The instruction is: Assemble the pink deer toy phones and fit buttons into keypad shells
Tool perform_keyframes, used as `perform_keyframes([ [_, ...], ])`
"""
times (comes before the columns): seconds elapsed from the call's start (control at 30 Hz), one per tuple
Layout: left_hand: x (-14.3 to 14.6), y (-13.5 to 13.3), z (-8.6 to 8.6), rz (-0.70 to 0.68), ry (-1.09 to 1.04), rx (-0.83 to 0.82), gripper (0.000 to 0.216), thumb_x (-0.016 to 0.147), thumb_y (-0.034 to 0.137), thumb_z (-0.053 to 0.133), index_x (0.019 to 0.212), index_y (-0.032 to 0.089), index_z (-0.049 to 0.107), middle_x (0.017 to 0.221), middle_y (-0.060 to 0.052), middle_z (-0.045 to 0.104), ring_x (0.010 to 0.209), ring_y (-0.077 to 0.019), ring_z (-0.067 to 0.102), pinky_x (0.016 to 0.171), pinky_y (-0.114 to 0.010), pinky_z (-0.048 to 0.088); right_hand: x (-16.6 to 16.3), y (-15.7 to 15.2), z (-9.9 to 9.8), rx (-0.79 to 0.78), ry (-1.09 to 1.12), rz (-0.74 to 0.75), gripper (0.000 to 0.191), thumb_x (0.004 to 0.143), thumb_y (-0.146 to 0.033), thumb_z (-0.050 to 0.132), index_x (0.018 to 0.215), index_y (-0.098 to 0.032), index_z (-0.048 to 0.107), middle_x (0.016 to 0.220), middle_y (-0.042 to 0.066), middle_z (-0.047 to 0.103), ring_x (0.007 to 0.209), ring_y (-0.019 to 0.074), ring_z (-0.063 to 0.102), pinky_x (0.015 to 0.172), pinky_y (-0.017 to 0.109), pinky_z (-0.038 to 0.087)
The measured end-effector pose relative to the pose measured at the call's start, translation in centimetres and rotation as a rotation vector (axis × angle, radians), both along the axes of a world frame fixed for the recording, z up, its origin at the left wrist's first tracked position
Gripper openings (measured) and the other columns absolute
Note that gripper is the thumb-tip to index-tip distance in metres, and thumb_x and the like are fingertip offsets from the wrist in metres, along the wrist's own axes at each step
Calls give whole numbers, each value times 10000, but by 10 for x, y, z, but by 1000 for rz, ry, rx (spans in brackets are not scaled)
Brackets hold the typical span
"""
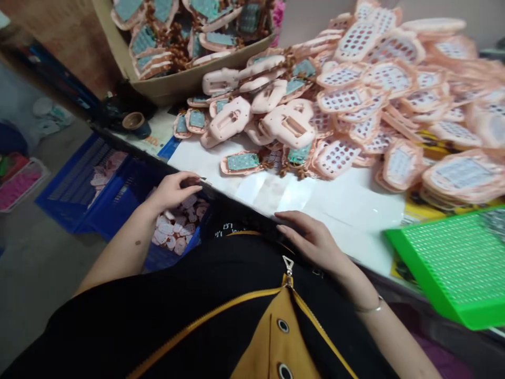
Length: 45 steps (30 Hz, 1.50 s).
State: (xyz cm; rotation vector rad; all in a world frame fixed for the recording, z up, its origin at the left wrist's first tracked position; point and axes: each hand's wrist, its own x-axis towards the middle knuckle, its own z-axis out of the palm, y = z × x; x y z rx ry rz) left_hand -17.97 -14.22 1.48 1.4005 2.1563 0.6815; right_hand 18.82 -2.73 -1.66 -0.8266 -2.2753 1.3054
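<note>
On the table (355, 210) edge, left hand (173, 190), right hand (311, 241), fingers (290, 218) slack, empty; pink casings (292, 123), green tray (457, 258) beyond.

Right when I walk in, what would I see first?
The huge heap of pink plastic pieces covering the far side of the white table, with a cardboard box of more at the far left. Then the bright green tray at the right edge, and the left hand and right hand resting on the near edge.
</note>
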Motion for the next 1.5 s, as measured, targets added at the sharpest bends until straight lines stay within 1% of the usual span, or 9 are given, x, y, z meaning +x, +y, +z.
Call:
perform_keyframes([
  [0.13,56,90,10,-412,244,486,439,867,457,666,1193,167,714,1252,-134,741,1188,-273,674,1081,-447,483,1,2,2,1,17,30,323,967,-459,577,1143,-229,721,1076,107,795,980,239,762,908,397,630],
  [0.33,99,204,29,-629,510,558,541,815,186,673,1354,193,636,1474,-122,608,1454,-330,466,1274,-598,139,1,6,2,-40,64,47,303,992,-432,548,1127,-225,724,1057,98,795,968,208,757,881,348,626],
  [0.47,91,250,43,-638,171,631,374,911,326,623,1254,196,693,1269,-96,735,1260,-297,634,1198,-577,335,-1,11,3,-111,97,22,309,989,-452,548,1093,-224,729,1023,88,797,935,192,753,862,333,620],
  [0.63,64,290,68,-297,-588,830,552,821,704,670,1209,312,664,1271,23,720,1351,-269,560,1134,-480,457,-1,17,3,-260,142,-12,323,965,-484,571,1051,-228,748,1018,81,798,939,194,748,884,349,606],
  [0.87,118,246,67,-361,-843,885,408,867,633,659,1208,410,680,1302,49,705,1309,-230,600,1154,-455,464,-5,29,6,-744,379,-229,493,764,-653,762,1009,-226,745,953,74,791,849,186,739,840,363,608],
  [1.03,163,190,34,-998,-157,738,213,880,397,711,1086,402,765,1349,11,703,1348,-231,581,1250,-516,291,3,32,23,-926,777,-312,681,772,-770,656,1235,-270,640,1134,84,757,887,207,734,672,329,621],
  [1.2,173,159,4,-1170,61,589,432,885,234,634,1286,385,692,1547,-62,541,1500,-274,415,1273,-569,193,18,26,32,-782,644,-444,626,845,-495,652,1417,-282,511,1313,83,693,1030,252,716,734,372,647],
  [1.37,186,142,-14,-852,-538,427,818,852,393,699,1588,318,348,1706,-119,257,1575,-309,253,1264,-536,252,21,26,31,-399,440,-536,617,934,-425,523,1512,-246,402,1430,110,624,1193,253,659,906,398,630],
  [1.5,201,145,-5,-447,-1132,40,879,802,559,734,1552,275,374,1634,-146,408,1396,-335,537,1046,-451,542,10,21,42,31,194,-363,571,958,-400,536,1484,-191,457,1470,174,580,1198,254,651,992,425,586],
])
